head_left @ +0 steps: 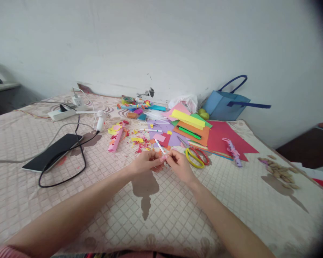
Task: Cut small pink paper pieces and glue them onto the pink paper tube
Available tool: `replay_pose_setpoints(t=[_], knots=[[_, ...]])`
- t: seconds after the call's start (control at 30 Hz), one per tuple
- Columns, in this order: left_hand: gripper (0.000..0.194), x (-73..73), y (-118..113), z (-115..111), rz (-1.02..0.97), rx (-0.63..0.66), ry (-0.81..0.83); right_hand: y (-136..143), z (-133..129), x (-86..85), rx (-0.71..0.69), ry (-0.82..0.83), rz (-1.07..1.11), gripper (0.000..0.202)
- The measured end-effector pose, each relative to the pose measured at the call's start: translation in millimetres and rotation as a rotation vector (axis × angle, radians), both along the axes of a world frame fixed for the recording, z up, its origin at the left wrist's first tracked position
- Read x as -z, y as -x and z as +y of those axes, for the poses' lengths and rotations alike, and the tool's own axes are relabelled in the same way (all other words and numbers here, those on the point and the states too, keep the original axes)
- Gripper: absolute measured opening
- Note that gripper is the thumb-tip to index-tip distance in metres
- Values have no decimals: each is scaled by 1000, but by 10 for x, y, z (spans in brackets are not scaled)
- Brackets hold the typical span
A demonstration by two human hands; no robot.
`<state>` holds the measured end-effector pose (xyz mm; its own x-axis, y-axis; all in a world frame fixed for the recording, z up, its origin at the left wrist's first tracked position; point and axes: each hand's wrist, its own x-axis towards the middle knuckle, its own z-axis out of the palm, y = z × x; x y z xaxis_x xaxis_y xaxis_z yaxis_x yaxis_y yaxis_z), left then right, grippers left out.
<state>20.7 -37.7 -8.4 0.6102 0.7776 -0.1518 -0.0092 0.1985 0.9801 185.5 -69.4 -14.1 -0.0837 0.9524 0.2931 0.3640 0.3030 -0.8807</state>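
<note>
My left hand (pixel 147 162) and my right hand (pixel 181 164) meet over the near middle of the table, fingertips pinched together. Between them is a small pink piece of paper (pixel 164 157), mostly covered by the fingers. A white pen (pixel 159 146) points away from the fingertips; I cannot tell whether it is held or lies just behind them. Beside my right hand lie scissors with yellow and red handles (pixel 195 157). Beyond the hands are a pink paper rectangle (pixel 159 137), a red paper piece (pixel 165 140) and colourful paper scraps (pixel 141 143).
Coloured sheets (pixel 218 136), a green cutter knife (pixel 188 132) and a blue bag (pixel 227 104) are at the back right. A pink paper roll (pixel 115 140) lies left, a decorated purple roll (pixel 233 152) right, near peanuts (pixel 280 170). Cables cross a black tablet-like device (pixel 54 152) near a power strip (pixel 66 111).
</note>
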Motion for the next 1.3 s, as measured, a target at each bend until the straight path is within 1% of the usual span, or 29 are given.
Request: replay_pose_setpoints(t=[0.1, 0.2, 0.37, 0.43, 0.5, 0.53, 0.6, 0.63, 0.67, 0.7, 0.77, 0.83, 0.93, 1.17, 1.3], knots=[[34, -6, 5, 15, -8, -51, 68, -23, 13, 1, 6, 44, 39, 27], [34, 12, -2, 13, 2, -73, 26, -19, 10, 3, -28, 85, 51, 29], [30, 34, -18, -2, 21, -64, -29, 17, 0, -6, -26, 24, -41, 26], [29, 26, -17, 0, 20, -78, -35, -45, 28, -24, -18, 25, -80, 28], [28, 13, -12, 5, 20, -102, -33, -211, 85, -44, 41, -1, -155, 31], [27, 7, -9, 8, 19, -113, -30, -333, 121, -50, 103, -44, -236, 30], [27, 2, -5, 14, 11, -129, -18, -624, 196, -39, 275, -132, -438, 24], [28, 2, -4, 18, 3, -139, -11, -775, 229, -19, 364, -145, -554, 22], [28, 3, -3, 21, -7, -148, -5, -916, 256, 10, 428, -118, -666, 23], [28, 5, -3, 25, -18, -155, 0, -1039, 279, 47, 458, -70, -758, 27], [28, 10, -1, 34, -38, -167, 11, -1214, 310, 129, 458, 30, -846, 33], [28, 11, 2, 41, -56, -174, 20, -1300, 332, 198, 456, 97, -859, 35], [28, 5, 4, 43, -83, -180, 28, -1341, 367, 244, 464, 122, -842, 35], [27, -10, 1, 28, -108, -184, 51, -1391, 402, 232, 472, 111, -772, 36], [27, 11, 9, 45, -135, -177, 57, -1403, 378, 202, 467, 106, -675, 34]])
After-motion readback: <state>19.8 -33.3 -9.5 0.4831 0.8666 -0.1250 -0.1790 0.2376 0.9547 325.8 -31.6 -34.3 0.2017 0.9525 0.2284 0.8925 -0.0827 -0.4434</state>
